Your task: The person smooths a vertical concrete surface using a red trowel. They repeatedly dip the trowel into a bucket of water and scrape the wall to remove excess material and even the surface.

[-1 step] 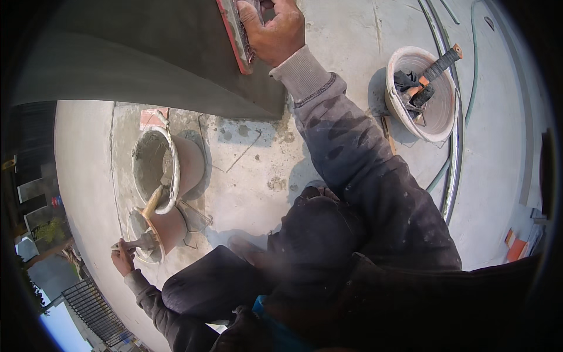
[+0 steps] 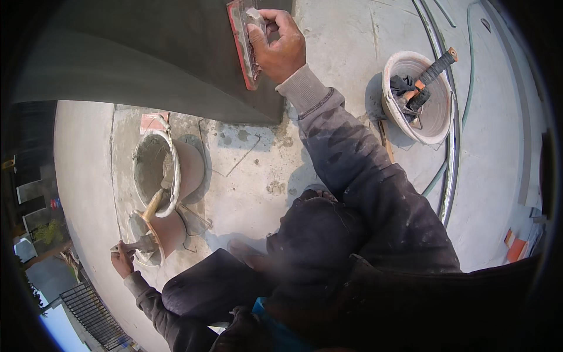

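My right hand [image 2: 282, 50] is closed around the handle of a red-edged plastering float [image 2: 240, 44], smeared with mortar. The float lies against the dark, smooth face of a plastered block or column [image 2: 176, 64], close to its right edge. Low at the left, my left hand [image 2: 122, 261] grips the handle of a brush [image 2: 142, 243], whose bristle end is over a small bucket [image 2: 170, 232]. Just beyond stands a larger bucket [image 2: 190, 167] with grey mortar inside. A trowel with a wooden handle [image 2: 153, 204] rests in it, the handle leaning over the near rim.
On the right, a pale bucket [image 2: 390, 105] holds a hammer-like tool with a black-wrapped handle [image 2: 437, 64] and dark cloth. Past it run a metal bar [image 2: 451, 158] and a green hose [image 2: 471, 64]. A reddish flat piece [image 2: 153, 121] lies behind the mortar bucket.
My right hand and the float have slid a little down the picture, toward me, along the plastered face. My left hand and the brush have barely moved.
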A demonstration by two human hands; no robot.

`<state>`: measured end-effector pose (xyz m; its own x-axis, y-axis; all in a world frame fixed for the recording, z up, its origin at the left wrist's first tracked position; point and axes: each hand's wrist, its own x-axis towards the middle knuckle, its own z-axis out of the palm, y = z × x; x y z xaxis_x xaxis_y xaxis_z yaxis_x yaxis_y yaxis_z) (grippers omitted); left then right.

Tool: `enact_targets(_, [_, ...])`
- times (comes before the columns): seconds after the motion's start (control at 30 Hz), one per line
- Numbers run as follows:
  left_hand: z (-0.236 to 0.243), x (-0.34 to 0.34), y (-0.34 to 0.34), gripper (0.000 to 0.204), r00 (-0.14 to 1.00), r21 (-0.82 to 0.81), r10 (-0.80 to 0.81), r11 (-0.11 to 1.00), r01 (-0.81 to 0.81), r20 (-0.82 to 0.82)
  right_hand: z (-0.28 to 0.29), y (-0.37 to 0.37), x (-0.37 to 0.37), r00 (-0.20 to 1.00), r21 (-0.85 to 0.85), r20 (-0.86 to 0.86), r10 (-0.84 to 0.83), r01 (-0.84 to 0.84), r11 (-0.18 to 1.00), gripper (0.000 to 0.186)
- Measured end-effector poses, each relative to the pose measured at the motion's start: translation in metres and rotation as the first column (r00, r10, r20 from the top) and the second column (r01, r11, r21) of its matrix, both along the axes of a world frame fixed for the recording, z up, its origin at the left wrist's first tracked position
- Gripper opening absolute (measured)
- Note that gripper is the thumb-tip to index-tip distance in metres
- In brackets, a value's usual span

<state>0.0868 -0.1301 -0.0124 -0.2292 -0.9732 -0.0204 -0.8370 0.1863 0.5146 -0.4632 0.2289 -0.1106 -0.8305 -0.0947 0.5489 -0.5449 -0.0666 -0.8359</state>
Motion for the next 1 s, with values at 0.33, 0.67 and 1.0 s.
enact_targets(0.33, [0.006, 0.006, 0.003, 0.039, 0.996, -0.024, 0.054, 0.998, -0.056, -0.073, 0.031, -0.005, 0.016, 0.996, -0.037, 0.089, 0.015, -0.012, 0.999, 0.025])
enact_targets(0.67, [-0.009, 0.003, -0.008, 0.041, 0.998, -0.003, -0.014, 1.000, 0.013, -0.055, 0.048, -0.006, -0.003, 0.994, 0.029, 0.051, -0.092, 0.091, 0.995, 0.026])
enact_targets(1.0, [-0.005, 0.000, -0.011, 0.042, 0.998, 0.014, 0.005, 1.000, -0.005, -0.056, 0.174, 0.001, 0.011, 0.911, -0.124, -0.412, 0.001, -0.057, 0.991, 0.027])
